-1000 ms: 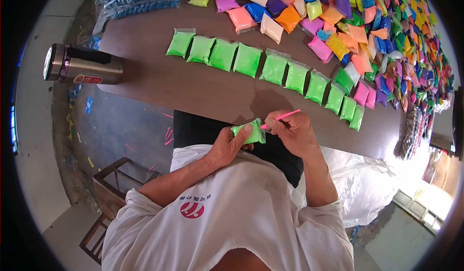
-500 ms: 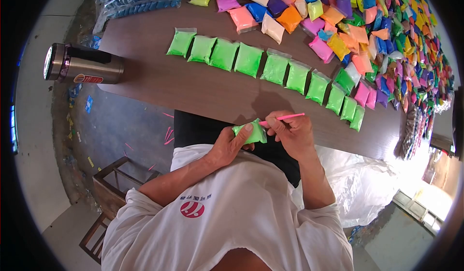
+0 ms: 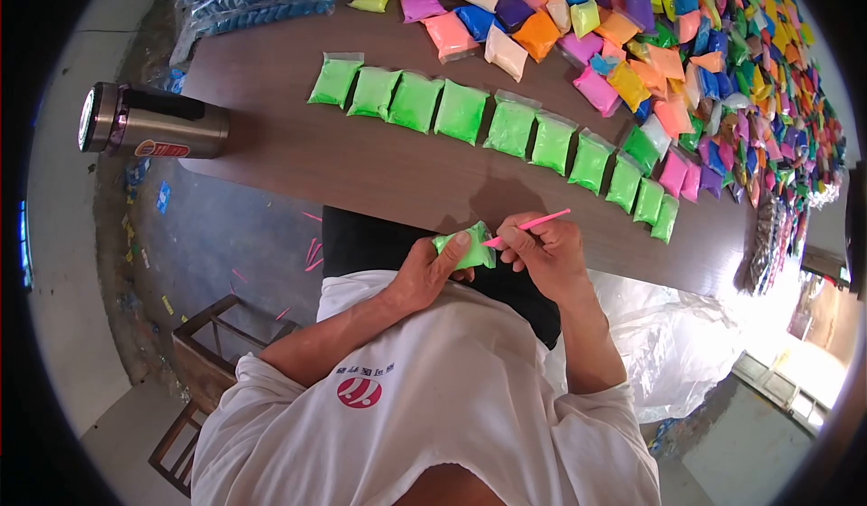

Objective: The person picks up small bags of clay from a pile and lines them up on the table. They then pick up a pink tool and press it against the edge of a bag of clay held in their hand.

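Observation:
My left hand (image 3: 421, 271) is closed around a small clear bag of bright green clay-like filling (image 3: 461, 251), its thumb lying across the front. Between the thumb and fingers of my right hand (image 3: 551, 255) is a thin pink plastic stick (image 3: 545, 219). The stick's pointed end overlaps the bag's clear right edge. Both hands are close together over my lap, just off the table's near edge. A row of similar green bags (image 3: 462, 111) lies across the brown table (image 3: 298, 158) beyond them.
A large heap of multicoloured bags (image 3: 668, 64) covers the table's far right. At the left edge lies a steel thermos (image 3: 172, 125), with plastic-wrapped blue bundles (image 3: 257, 5) behind it. Pink sticks (image 3: 314, 253) are scattered on the floor near a wooden stool (image 3: 203, 348).
The pink stick has tilted more steeply, its pointed end now lower and showing in front of the bag's edge. My left hand keeps the same hold on the green bag.

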A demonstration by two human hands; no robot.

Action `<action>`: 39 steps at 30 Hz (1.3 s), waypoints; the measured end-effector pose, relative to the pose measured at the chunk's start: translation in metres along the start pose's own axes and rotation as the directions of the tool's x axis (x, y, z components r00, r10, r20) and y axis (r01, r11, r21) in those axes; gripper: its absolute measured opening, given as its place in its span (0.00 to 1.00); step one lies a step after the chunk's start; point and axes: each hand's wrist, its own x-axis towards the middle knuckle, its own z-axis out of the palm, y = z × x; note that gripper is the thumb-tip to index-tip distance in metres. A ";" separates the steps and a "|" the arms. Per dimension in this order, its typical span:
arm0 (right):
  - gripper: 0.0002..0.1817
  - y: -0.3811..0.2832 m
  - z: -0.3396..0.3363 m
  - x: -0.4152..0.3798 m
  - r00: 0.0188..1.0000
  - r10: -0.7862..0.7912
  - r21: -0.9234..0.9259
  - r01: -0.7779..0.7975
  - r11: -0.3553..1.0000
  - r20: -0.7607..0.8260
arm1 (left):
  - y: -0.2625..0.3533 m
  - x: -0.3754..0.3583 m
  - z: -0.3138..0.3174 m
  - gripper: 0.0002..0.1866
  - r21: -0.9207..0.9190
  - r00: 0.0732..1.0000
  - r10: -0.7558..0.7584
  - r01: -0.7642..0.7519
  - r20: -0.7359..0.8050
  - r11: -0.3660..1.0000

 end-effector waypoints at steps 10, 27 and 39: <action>0.11 -0.001 0.003 -0.002 1.000 0.010 -0.017 -0.011 1.000 -0.026 | 0.000 0.000 -0.002 0.33 0.047 0.999 -0.003 0.002 0.038 0.999; 0.11 -0.004 -0.008 -0.007 0.998 -0.031 -0.085 0.036 0.996 0.060 | 0.000 0.000 -0.002 0.32 0.054 0.998 -0.034 0.032 0.053 0.998; 0.11 -0.005 -0.012 -0.007 1.000 -0.019 -0.132 0.019 0.991 0.005 | 0.006 0.000 0.001 0.35 0.064 0.999 -0.013 0.010 0.041 0.998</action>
